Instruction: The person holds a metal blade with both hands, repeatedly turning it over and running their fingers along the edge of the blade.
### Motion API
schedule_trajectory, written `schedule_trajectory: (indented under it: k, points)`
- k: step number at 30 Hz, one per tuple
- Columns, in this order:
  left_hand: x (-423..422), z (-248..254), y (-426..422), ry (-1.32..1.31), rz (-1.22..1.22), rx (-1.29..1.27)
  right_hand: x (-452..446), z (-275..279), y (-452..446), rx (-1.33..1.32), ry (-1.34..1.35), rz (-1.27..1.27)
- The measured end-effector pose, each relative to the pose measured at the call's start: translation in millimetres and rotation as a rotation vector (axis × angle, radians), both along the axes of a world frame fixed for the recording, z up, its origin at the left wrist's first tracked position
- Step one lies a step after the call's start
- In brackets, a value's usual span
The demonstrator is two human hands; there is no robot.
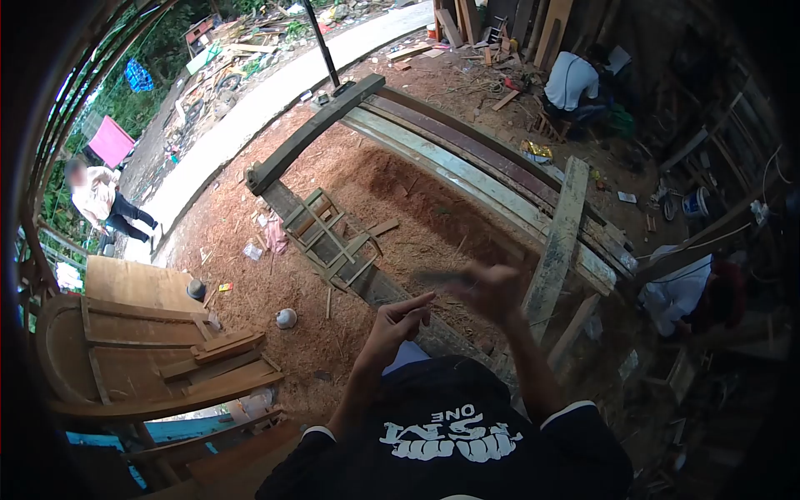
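Note:
My right hand [492, 293], smeared by motion, is raised in front of my chest with its fingers closed. It grips a blurred dark elongated object [440, 277] that points left; its kind cannot be made out. Just left of and below it, my left hand [398, 327] has its fingers curled together and the index finger pointing toward the right hand. Anything held in the left hand is too small or hidden to name. Beneath both hands runs a weathered beam [379, 287], and a small frame of wooden slats [325, 229] lies across it farther off.
Long planks [467, 171] stretch along the right between heavy crossbeams. Sawdust [258, 283] covers the ground. Curved wooden furniture parts [142, 333] lie at left. One person [112, 200] stands at far left; another person [572, 82] crouches at upper right, and a third [679, 287] at right.

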State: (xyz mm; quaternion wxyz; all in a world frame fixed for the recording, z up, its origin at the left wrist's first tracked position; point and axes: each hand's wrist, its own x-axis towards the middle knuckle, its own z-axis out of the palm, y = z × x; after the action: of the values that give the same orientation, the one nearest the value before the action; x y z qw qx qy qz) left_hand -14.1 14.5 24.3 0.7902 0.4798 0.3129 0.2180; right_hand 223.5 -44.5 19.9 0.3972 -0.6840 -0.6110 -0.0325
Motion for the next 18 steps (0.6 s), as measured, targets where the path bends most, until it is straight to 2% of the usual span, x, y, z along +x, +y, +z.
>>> schedule_trajectory:
  k: [2, 5, 6, 9, 13, 17, 18]
  points:
    - [2.8, 2.5, -4.1, -0.027, 0.011, -0.022, 30.9, -2.2, 2.3, -0.030, 0.086, -0.218]
    - [6.1, -2.4, 2.5, -0.010, 0.014, -0.006, 31.0, -5.6, -8.6, -0.052, 0.089, -0.161]
    - [8.9, -3.5, 1.5, -0.005, 0.025, -0.012, 14.1, -3.6, -12.5, -0.038, 0.128, -0.067]
    - [14.0, -0.8, 0.0, -0.021, 0.029, -0.045, -8.8, -9.6, -17.8, -0.064, 0.150, -0.098]
    - [10.1, -2.8, 2.6, -0.054, 0.107, -0.093, 8.4, -17.4, -17.5, -0.132, 0.427, -0.326]
    - [11.9, -1.4, 6.9, -0.074, 0.127, -0.096, -15.9, -5.6, -24.6, -0.040, 0.358, -0.178]
    - [13.5, 0.9, 6.6, -0.084, 0.140, -0.093, -25.5, 0.3, -25.4, -0.084, 0.325, -0.138]
